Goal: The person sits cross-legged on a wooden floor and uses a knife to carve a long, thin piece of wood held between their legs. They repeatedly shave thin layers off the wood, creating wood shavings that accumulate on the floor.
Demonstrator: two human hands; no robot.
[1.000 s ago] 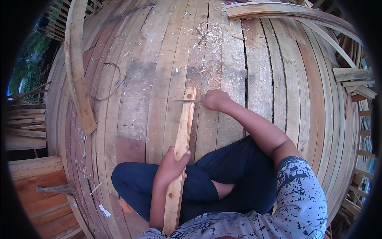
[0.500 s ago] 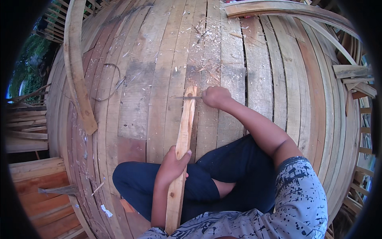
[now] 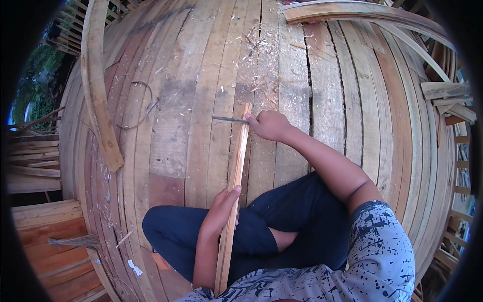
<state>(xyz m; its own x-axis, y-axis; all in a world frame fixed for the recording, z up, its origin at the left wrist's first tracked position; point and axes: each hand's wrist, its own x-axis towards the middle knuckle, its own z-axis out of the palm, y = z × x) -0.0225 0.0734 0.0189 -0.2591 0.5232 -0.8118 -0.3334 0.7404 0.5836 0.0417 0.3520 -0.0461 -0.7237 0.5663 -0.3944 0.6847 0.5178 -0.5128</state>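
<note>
A long wooden strip [image 3: 238, 163] runs from my lap out over the plank floor, its narrow edge facing up. My left hand [image 3: 220, 211] is wrapped round its middle, thumb along the top. Close to the strip's far end, my right hand [image 3: 269, 125] is closed on a knife [image 3: 229, 119]. The thin dark blade lies crosswise over the strip and points left. Its handle is hidden in my fist. Whether the blade touches the wood I cannot tell.
Wood shavings [image 3: 259, 45] lie scattered over the floor planks [image 3: 206, 126] ahead. A long curved board [image 3: 98, 85] lies at the left, near a thin bent strip [image 3: 150, 93]. More boards [image 3: 352, 11] lie at the far right. A broom head [image 3: 75, 241] shows at the lower left.
The wooden strip has been rolled in my left hand from its broad face to its narrow edge. More of the blade now extends left past the strip.
</note>
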